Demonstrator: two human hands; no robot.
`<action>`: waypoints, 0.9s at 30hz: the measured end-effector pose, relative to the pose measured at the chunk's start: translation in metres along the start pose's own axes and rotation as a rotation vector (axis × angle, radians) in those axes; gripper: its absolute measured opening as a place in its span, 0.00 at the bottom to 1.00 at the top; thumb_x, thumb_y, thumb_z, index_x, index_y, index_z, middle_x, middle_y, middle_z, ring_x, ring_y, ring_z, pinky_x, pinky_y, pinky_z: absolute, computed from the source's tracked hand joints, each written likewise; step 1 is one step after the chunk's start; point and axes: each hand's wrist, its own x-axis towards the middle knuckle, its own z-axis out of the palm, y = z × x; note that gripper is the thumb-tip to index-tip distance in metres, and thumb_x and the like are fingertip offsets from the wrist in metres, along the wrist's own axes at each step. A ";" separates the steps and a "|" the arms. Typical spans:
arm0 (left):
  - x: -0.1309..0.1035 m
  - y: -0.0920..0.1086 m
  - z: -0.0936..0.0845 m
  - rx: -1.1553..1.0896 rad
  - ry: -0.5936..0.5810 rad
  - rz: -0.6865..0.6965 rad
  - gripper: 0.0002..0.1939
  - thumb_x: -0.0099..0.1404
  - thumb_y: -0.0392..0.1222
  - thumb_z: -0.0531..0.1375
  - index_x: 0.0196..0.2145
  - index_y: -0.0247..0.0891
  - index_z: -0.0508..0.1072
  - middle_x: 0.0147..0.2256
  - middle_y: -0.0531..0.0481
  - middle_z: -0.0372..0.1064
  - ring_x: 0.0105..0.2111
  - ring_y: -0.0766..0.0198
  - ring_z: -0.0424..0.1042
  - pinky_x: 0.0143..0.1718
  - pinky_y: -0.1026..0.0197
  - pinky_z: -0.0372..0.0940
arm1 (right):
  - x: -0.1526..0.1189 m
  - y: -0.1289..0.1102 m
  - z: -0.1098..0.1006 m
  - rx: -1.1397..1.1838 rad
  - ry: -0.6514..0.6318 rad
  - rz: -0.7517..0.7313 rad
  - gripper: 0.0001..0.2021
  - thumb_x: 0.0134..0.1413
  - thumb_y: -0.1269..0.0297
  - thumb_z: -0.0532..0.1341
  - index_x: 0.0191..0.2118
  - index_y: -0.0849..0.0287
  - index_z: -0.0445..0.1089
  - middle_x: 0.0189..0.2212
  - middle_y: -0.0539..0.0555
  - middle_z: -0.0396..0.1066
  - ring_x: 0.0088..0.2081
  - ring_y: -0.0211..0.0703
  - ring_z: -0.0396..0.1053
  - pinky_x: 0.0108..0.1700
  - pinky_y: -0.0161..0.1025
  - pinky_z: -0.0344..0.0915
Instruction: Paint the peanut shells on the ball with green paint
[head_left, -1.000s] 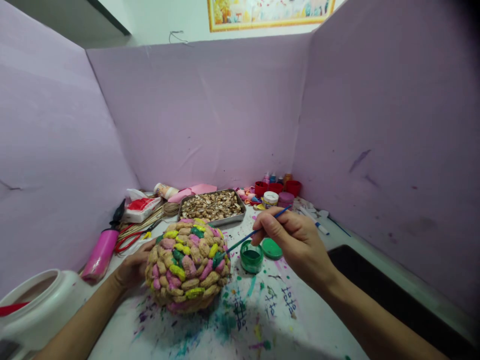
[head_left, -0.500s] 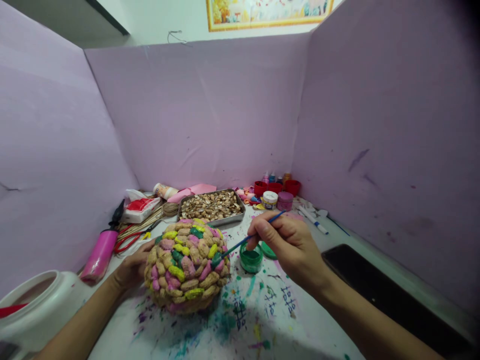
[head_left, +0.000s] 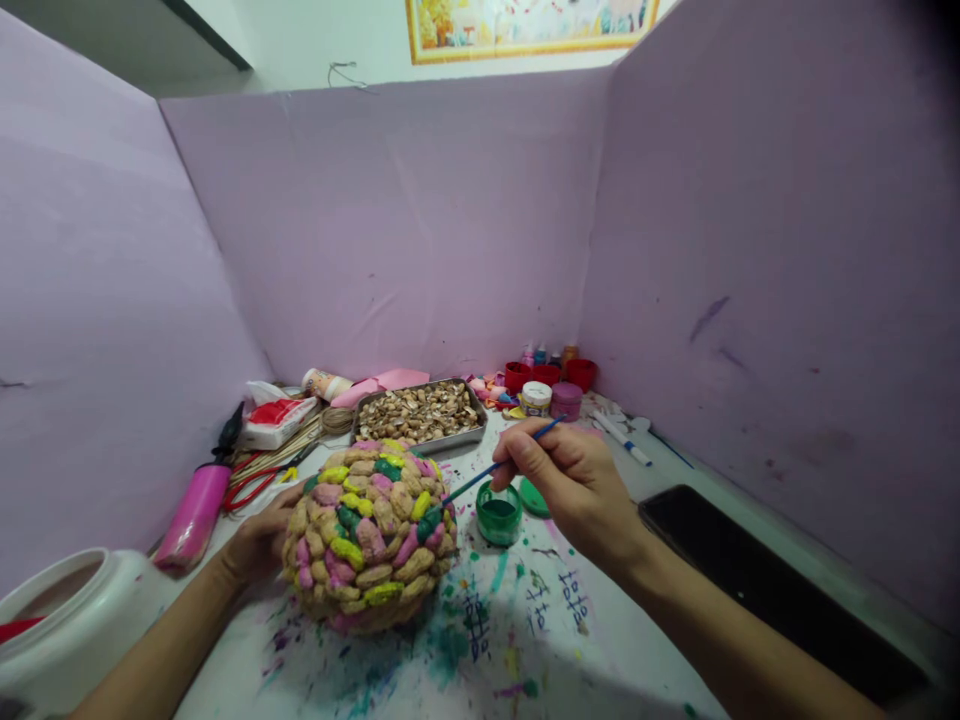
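Note:
A round ball covered in peanut shells [head_left: 371, 540], some painted pink, yellow and dark green, rests on the paint-spotted table. My left hand [head_left: 262, 535] holds its left side, with the fingertips hidden behind it. Pinched in my right hand [head_left: 559, 475] is a thin blue paintbrush [head_left: 480, 478], its tip against a green shell on the ball's right side. An open jar of green paint [head_left: 499, 515] stands below the right hand's fingers, and its green lid [head_left: 534, 497] lies just beside it.
A metal tray of shells [head_left: 420, 412] is behind the ball. Paint jars [head_left: 536, 398] and red cups [head_left: 581, 374] stand at the back right. Red-handled scissors [head_left: 251, 487], a pink pump [head_left: 196, 515] and a white container [head_left: 90, 620] are left. A black phone-like slab [head_left: 780, 590] lies right.
The brush tip has shifted slightly up along the ball's right side, and more dark green shows on the shell there. The whole view has moved slightly.

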 end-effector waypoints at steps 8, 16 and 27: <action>0.000 0.002 0.003 0.042 0.041 0.003 0.17 0.42 0.38 0.68 0.34 0.42 0.81 0.31 0.49 0.80 0.41 0.48 0.76 0.44 0.56 0.71 | 0.003 0.008 -0.001 -0.012 0.024 0.003 0.14 0.58 0.63 0.55 0.24 0.60 0.69 0.20 0.51 0.72 0.23 0.36 0.70 0.26 0.34 0.65; 0.000 0.005 0.007 0.050 -0.012 -0.008 0.11 0.44 0.38 0.68 0.30 0.40 0.81 0.29 0.48 0.80 0.33 0.51 0.78 0.37 0.58 0.74 | 0.001 0.003 -0.002 -0.004 -0.002 0.016 0.14 0.59 0.62 0.54 0.25 0.60 0.69 0.19 0.51 0.71 0.22 0.36 0.68 0.26 0.34 0.64; 0.000 0.006 0.011 0.009 -0.059 0.004 0.15 0.45 0.38 0.70 0.34 0.41 0.81 0.27 0.49 0.79 0.24 0.58 0.78 0.27 0.64 0.73 | 0.004 0.010 -0.003 -0.031 0.003 0.008 0.15 0.59 0.62 0.54 0.25 0.61 0.69 0.19 0.51 0.71 0.22 0.36 0.68 0.26 0.34 0.63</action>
